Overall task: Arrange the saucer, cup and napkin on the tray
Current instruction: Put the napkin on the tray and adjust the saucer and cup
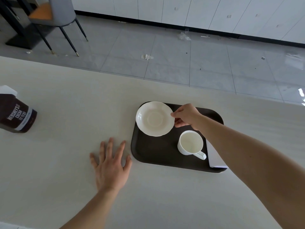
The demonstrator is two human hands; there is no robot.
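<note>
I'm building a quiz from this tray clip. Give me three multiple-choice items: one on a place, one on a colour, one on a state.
1. Where is the cup?
A. on the saucer
B. on the tray, nearer than the saucer
C. on the table beside the tray

2. What colour is the tray?
A. white
B. dark brown
C. red

3. What is the right hand doing?
A. pinching the saucer's rim
B. lying flat on the table
C. holding the cup's handle

Answers: 1 B, the cup stands on bare tray, apart from the saucer. 2 B, dark beside the white crockery. 3 A, fingers close on the rim.
</note>
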